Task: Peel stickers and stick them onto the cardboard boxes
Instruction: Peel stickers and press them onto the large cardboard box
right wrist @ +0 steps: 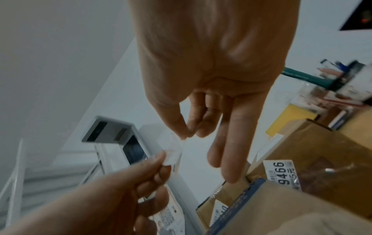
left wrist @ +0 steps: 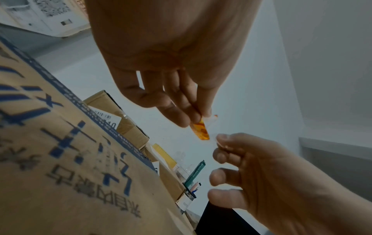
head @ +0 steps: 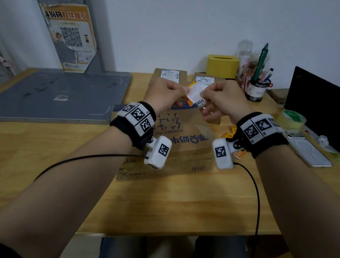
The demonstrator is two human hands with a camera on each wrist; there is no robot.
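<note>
Both hands are raised over a big cardboard box (head: 187, 139) with blue print. Between them is a small sticker (head: 194, 92) with a white backing and an orange-red face (left wrist: 201, 130). My left hand (head: 181, 92) pinches the orange part between thumb and fingers (left wrist: 196, 122). My right hand (head: 205, 94) pinches the white backing (right wrist: 174, 149) with thumb and forefinger (right wrist: 187, 132), its other fingers held straight. Two smaller cardboard boxes (head: 169, 77) (head: 205, 80) with white labels stand behind the big one. More orange stickers (head: 228, 133) lie on the table under my right wrist.
A grey board (head: 53, 93) covers the table's left side. At the back right stand a yellow tissue box (head: 222, 66) and a pen holder (head: 257, 91). A tape roll (head: 292, 118), a phone (head: 307, 149) and a dark laptop (head: 324, 107) sit at the right.
</note>
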